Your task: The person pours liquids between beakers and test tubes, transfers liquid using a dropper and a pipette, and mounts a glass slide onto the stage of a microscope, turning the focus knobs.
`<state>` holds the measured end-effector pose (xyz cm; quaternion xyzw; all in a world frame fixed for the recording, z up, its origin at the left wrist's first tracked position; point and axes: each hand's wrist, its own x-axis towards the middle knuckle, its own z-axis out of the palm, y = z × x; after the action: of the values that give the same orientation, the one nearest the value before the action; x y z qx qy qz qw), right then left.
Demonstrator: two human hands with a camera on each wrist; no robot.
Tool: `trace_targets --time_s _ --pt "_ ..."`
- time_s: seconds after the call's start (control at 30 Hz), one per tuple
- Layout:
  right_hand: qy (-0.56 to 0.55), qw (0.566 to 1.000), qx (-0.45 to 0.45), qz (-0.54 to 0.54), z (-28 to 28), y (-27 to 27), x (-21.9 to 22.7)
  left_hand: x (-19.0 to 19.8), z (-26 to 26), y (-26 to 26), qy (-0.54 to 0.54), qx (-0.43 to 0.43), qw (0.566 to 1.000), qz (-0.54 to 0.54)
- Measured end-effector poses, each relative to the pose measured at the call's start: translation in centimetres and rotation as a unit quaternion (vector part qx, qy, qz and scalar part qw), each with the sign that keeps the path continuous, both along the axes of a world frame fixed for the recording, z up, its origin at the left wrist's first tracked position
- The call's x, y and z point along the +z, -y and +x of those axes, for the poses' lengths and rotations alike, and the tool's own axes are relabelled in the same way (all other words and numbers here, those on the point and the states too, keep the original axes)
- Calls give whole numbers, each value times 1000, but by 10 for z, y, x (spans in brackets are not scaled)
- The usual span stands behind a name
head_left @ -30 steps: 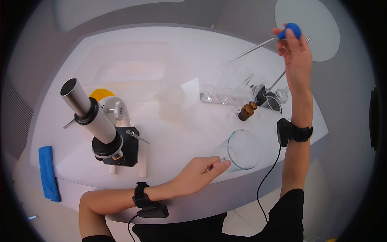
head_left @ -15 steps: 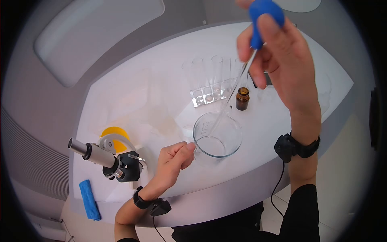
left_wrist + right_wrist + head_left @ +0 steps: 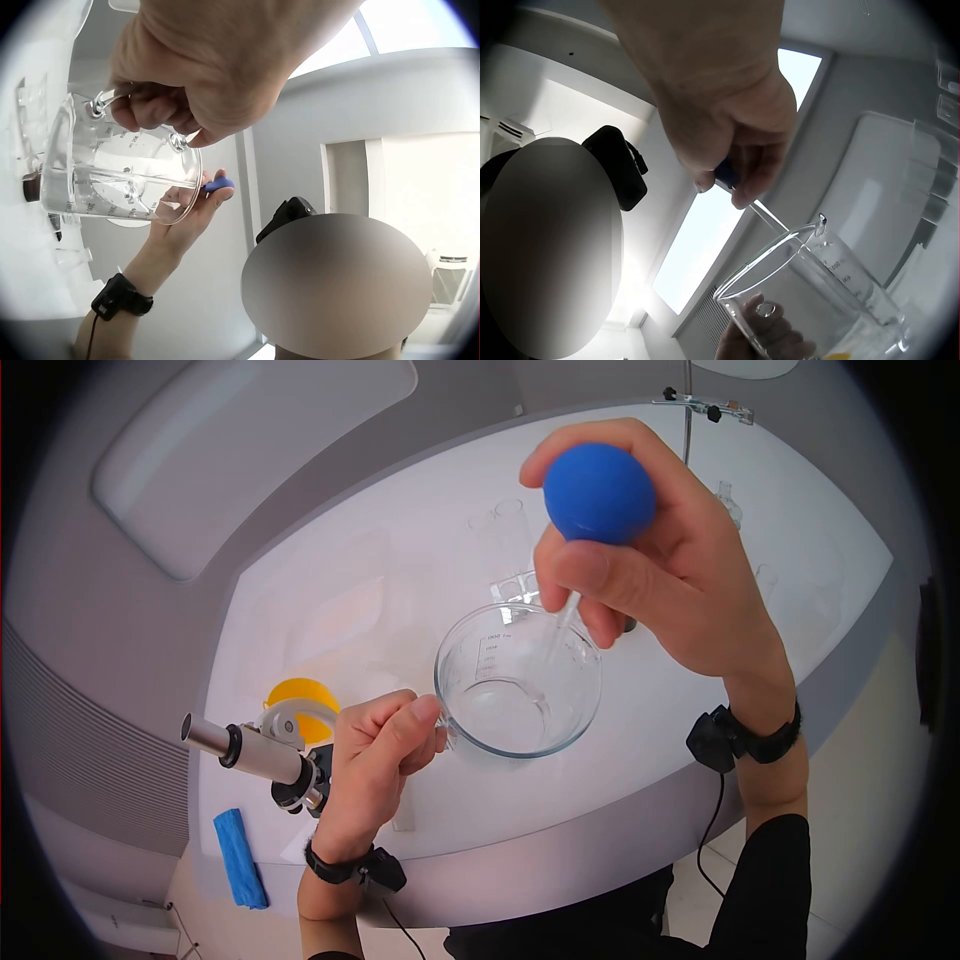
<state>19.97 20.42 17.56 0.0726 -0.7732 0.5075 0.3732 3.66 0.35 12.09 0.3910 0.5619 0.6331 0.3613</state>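
My left hand (image 3: 375,755) grips the handle of a clear glass beaker (image 3: 480,660) with printed volume marks. My right hand (image 3: 690,580) holds a dropper with a round blue rubber bulb (image 3: 600,495) between thumb and fingers. Its glass tube (image 3: 568,608) slants down through the beaker's wide mouth. In the left wrist view the tube shows inside the beaker (image 3: 112,199), above several printed lines. The right wrist view has the bulb mostly hidden by fingers and the tube (image 3: 771,217) passing over the rim.
Left of the beaker stands a microscope (image 3: 265,755), with a yellow disc (image 3: 300,695) behind it and a blue cloth (image 3: 240,860) at the table edge. Behind the beaker is a rack (image 3: 512,588) of test tubes. A clamp stand (image 3: 687,435) rises at the back right. A brown bottle (image 3: 31,187) shows in the left wrist view.
My right hand has brought the dropper from the back right over to the beaker, its tube now inside. The beaker, held by its handle throughout, looks larger and nearer. The head view has turned.
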Motion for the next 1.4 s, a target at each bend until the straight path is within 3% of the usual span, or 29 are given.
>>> trace_targets --time_s 0.07,0.17,0.23,0.47,0.53,0.67,0.73,0.83,0.93,1.07,1.13,1.4 --pt "0 999 -7 31 -2 4 0 0 -3 4 1 2 1000 3" --pt "-12 998 63 -25 -2 9 2 6 -3 6 -9 1 1000 2" --pt "-52 998 -1 22 -5 14 -1 6 -5 8 -15 -1 1000 -5" --pt "-75 997 -3 7 -4 16 -3 9 -4 11 -29 -1 1000 -9" --pt "-53 996 -51 57 -3 13 -3 9 -4 12 -32 -5 999 -14" --pt "-43 999 3 6 0 12 -1 12 0 10 -31 -1 1000 -3" --pt "-67 993 -75 61 -2 14 -4 12 1 11 -40 4 999 -5" --pt "-33 999 -6 3 4 13 0 12 0 10 -41 7 999 -2" --pt "-88 992 -64 56 -2 11 -6 11 1 10 -34 -4 999 5" --pt "-50 998 -19 30 2 12 -2 11 -1 9 -39 2 999 -3" --pt "-87 995 -43 26 -2 13 -5 10 0 10 -33 -1 999 -10" --pt "-54 997 -51 38 0 12 -4 9 0 9 -52 6 999 0"
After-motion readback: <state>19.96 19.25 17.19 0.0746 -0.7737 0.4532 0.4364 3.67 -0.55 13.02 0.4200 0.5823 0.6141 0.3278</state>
